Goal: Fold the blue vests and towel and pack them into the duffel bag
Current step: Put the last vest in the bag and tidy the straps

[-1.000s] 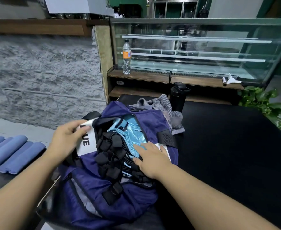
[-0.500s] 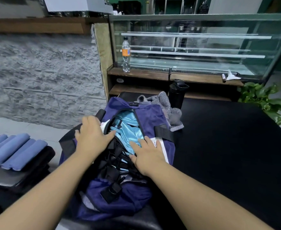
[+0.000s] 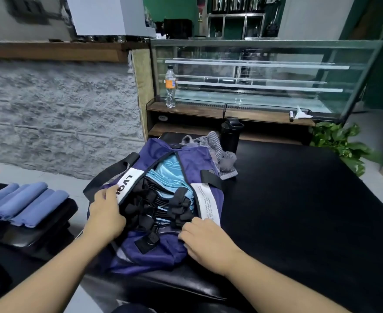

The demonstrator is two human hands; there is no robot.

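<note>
**Both hands at the mouth of the bag, vests already inside**

- Duffel bag (image 3: 163,251): purple, lying on the black padded table (image 3: 299,211), zip mouth spread open toward the camera.
- Blue vests (image 3: 170,175): pale shiny blue cloth with black straps and buckles bunched on top, packed down in the opening between the two sides of the bag. They sit between the two hands, just beyond the fingertips of each.
- Left hand (image 3: 105,214): on the left lip of the bag by the white lettered band, fingers curled over the edge and gripping the fabric. Probably holds that side out so the mouth stays wide.
- Right hand (image 3: 205,239): on the near right lip beside the white printed strip, fingers bent and pinching the bag's edge; thumb hidden. Likely drawing that side in over the straps.
- Grey striped towel (image 3: 217,152): crumpled on the table touching the bag's far end, outside it, not folded. That part looks undone.
- Black bottle (image 3: 231,136) stands behind the towel.
</note>
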